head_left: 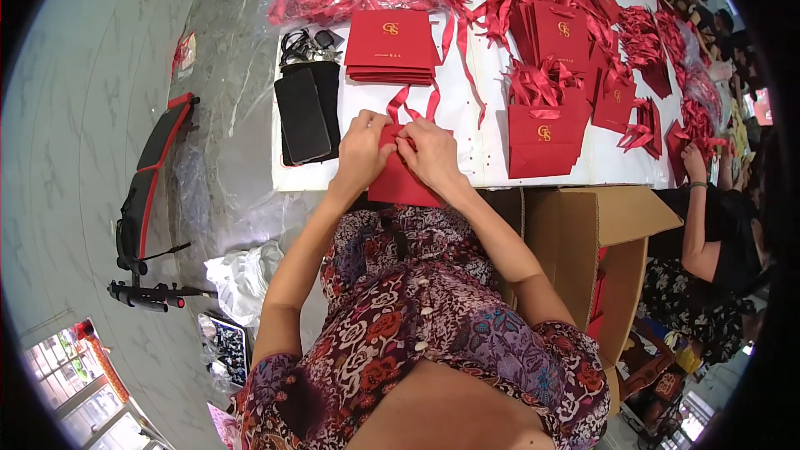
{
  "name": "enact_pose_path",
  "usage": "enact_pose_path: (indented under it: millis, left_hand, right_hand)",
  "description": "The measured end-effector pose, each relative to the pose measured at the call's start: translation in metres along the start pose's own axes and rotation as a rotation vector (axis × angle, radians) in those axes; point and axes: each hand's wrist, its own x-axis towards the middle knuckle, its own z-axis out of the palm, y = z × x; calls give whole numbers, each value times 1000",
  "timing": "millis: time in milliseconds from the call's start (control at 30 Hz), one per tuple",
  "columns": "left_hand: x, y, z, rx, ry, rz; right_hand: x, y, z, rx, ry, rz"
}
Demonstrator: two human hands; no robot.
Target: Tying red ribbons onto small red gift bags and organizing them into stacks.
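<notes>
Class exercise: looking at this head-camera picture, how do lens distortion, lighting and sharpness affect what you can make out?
Head view: fisheye bends the white table edge and darkens the corners; even daylight, soft shadows; the left hand and right hand on the red paper bag are sharp; the co-worker at the rim looks stretched.

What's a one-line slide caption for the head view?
Left hand and right hand pinch red satin ribbon on a flat red paper bag at the white table edge.

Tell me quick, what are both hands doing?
Left hand: closed, pinching the red paper bag.
Right hand: closed, pinching the red ribbon at the bag's top.
</notes>
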Motion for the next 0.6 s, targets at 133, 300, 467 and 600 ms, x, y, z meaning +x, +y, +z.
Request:
enact_pose_path:
  millis: [133,300,467,600]
  left_hand:
    - [0,8,2,-28,27,47]
    - [0,10,9,54,45,110]
    - [3,10,13,-73,45,67]
    - [1,10,15,-137,31,40]
  right_hand:
    - [-5,1,-3,-5,24,114]
    - [-8,-2,-4,3,21,231]
    - [-11,-5,0,-35,54,176]
    - [-13,-7,0,-37,30,197]
